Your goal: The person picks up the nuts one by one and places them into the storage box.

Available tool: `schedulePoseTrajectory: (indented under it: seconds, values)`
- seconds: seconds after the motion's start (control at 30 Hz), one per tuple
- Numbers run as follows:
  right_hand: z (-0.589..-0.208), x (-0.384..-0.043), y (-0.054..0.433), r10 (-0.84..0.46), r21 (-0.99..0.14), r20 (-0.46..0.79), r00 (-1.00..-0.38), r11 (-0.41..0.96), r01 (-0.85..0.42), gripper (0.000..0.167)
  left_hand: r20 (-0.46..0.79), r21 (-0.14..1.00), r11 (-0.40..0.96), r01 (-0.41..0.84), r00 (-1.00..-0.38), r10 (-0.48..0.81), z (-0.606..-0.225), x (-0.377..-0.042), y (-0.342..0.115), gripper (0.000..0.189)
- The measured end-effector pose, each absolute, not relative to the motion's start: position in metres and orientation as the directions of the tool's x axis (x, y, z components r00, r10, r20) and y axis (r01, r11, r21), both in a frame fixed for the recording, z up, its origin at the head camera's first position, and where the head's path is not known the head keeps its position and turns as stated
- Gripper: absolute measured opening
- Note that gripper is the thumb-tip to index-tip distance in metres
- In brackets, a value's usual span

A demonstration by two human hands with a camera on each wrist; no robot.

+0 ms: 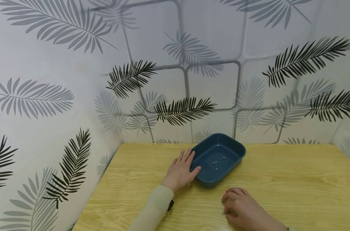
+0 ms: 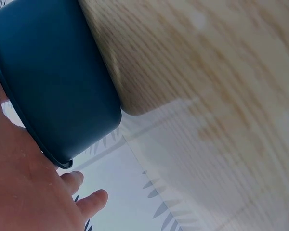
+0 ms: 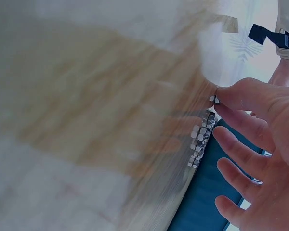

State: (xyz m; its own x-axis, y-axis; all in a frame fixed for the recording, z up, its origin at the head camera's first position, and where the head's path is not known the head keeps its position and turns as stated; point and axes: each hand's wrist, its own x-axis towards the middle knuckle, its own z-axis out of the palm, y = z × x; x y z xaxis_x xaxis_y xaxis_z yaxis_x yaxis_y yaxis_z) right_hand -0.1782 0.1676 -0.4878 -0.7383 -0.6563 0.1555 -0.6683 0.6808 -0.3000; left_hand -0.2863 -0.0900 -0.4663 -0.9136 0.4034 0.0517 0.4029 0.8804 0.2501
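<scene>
Resting left hand [image 1: 179, 171]: against the left rim of the tray [image 1: 208, 175], fingers nearly straight and slightly apart, thumb over the rim.
Why there: probably to stop the tray sliding on the smooth table [image 1: 120, 192].
Right hand [image 1: 244, 208]: low, just off the tray's near side, fingers bent over the loose nuts [image 3: 198, 139]; thumb and forefinger tips come narrowly together at one nut [image 3: 214, 99], but whether they pinch it or merely meet it I cannot tell.
Why bent: nuts this small likely call for fingertips, and lying beside the tray they make for a short reach.
Inner nuts [image 1: 216, 169]: four show on the tray's floor, around its middle, two almost touching.
Loose nuts: on the table at the tray's near side, clustered in a strip, partly hidden in the head view.
Tray's lie: upright, mouth up, long axis slanting from its near-left end to its far-right end.
Nuts' lie: squat, with no clear long axis; the inner ones seem flat, holes up; the loose ones' facing is too small to tell.
</scene>
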Motion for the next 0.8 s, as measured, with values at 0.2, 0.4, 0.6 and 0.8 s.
schedulePoseTrajectory:
  seconds: [0.2,0.4,0.6,0.8]
  values:
    - [-0.4877,-0.1774,0.1674,-0.668,-0.285,0.180,-0.722,0.667,-0.688,0.011,0.053,0.238,0.886,0.399,-0.916,0.398,-0.4674,-0.2869,-0.0892,0.072]
    - [-0.4884,-0.1768,0.1670,-0.660,-0.285,0.169,-0.732,0.678,-0.677,0.012,0.042,0.235,0.890,0.391,-0.919,0.392,-0.4676,-0.2859,-0.0880,0.072]
    - [-0.4874,-0.1767,0.1681,-0.647,-0.288,0.157,-0.747,0.693,-0.661,0.011,0.043,0.236,0.891,0.388,-0.920,0.390,-0.4688,-0.2865,-0.0882,0.072]
    - [-0.4862,-0.1770,0.1701,-0.648,-0.281,0.175,-0.741,0.688,-0.669,0.011,0.054,0.230,0.888,0.398,-0.916,0.397,-0.4697,-0.2884,-0.0881,0.072]
